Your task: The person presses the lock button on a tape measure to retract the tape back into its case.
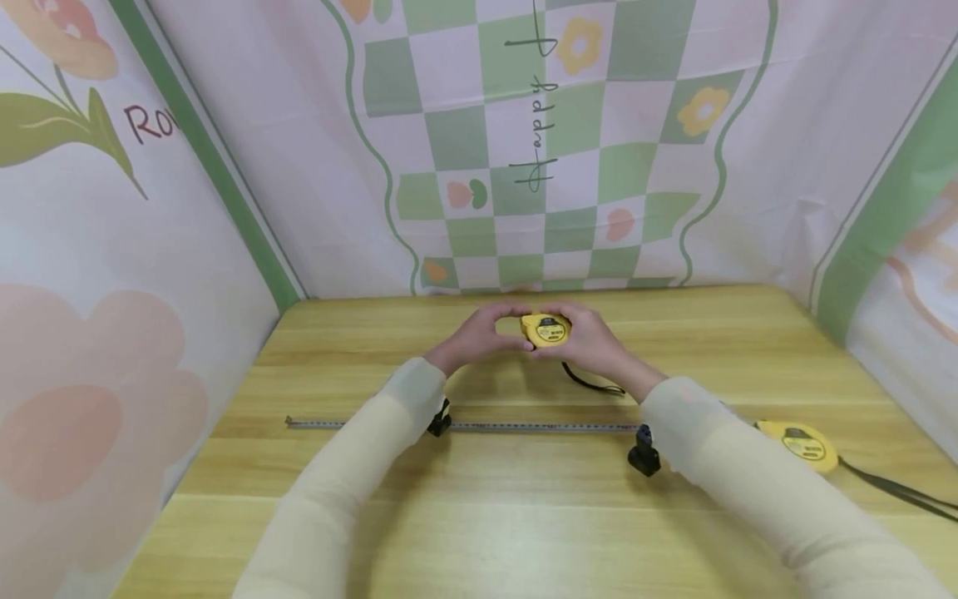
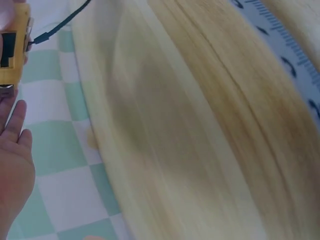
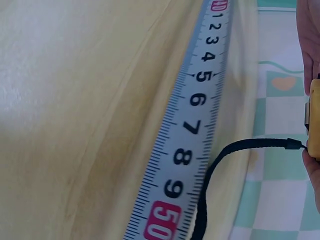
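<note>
A yellow tape measure (image 1: 548, 330) is held up between both hands near the far edge of the table. My right hand (image 1: 593, 339) grips its right side, with thumb and fingers around the case. The left hand (image 1: 482, 333) holds its left end, fingertips above and thumb below. At that end, the left wrist view shows the metal hook (image 2: 7, 91) close to the left fingertips. From the case a black wrist strap (image 3: 250, 144) hangs down to the table. Part of the case is cut off in both wrist views.
Across the wooden table (image 1: 494, 532) lies an extended measuring blade (image 1: 539, 428), passing beneath both forearms. A second yellow tape measure (image 1: 812, 447) with a black strap (image 1: 898, 491) sits at the right, partly behind the right sleeve. Patterned cloth walls (image 1: 516, 150) enclose the table.
</note>
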A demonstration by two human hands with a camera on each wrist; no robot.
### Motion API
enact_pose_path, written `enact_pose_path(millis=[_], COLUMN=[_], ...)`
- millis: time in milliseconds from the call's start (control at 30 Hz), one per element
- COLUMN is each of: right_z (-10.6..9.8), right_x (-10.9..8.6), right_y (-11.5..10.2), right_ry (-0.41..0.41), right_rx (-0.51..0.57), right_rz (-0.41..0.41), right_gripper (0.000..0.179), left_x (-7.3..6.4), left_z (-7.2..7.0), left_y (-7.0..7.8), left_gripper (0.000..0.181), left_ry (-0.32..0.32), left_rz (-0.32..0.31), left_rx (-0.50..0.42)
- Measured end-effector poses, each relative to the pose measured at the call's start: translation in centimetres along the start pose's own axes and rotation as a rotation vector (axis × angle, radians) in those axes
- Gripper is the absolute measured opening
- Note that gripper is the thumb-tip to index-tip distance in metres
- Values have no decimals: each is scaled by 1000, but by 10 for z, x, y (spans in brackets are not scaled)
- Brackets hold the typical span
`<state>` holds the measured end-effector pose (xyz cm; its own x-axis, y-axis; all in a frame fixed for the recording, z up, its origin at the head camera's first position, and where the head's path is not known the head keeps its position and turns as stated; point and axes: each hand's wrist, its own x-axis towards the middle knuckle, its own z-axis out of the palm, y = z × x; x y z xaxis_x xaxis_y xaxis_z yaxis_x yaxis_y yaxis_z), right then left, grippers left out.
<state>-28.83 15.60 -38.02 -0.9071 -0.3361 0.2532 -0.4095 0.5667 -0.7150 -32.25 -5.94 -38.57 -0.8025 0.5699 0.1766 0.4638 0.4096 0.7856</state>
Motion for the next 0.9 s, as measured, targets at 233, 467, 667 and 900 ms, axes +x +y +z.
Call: enact_pose_path(millis=[233,467,667,900], right_z=[7,11,15,20], right_x=[3,5,7,8], right_y=[10,17,25,33], right_ry=[-18,-44,-58,-75], right_rx=[37,44,38,56], right_rz=[43,82,114,162], right_gripper=[73,74,75,74], left_x=[7,12,15,16], left_z=[5,9,13,18], left_y=[-12,-17,-18,-20], left_gripper=[59,54,54,52], left_ry=[-16,-45,-65,-84], left_rz=[-16,-75,-142,-182], left_rx=[-11,6,56,92])
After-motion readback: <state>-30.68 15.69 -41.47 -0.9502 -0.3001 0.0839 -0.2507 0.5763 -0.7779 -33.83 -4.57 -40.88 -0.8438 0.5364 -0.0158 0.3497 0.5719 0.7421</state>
